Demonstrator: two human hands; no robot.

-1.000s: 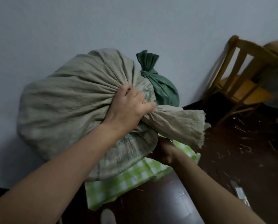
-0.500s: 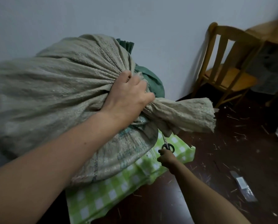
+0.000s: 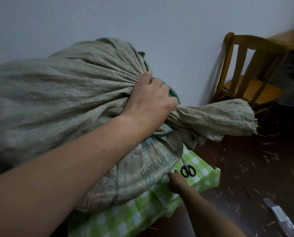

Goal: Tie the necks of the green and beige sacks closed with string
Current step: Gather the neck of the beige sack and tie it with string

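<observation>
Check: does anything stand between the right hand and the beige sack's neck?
Nothing separate. The right hand is low by the checked cloth beside the scissors, under the beige sack's bulge; the neck, gripped by the left hand, juts out above with open air beside it.

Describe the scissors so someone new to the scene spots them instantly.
Start at the big beige sack filling the left of the view; a green-and-white checked cloth lies under it. The scissors lie on that cloth just below the sack's gathered neck, beside the right hand: small, black-handled with thin metal blades, the only dark thing on it.
</observation>
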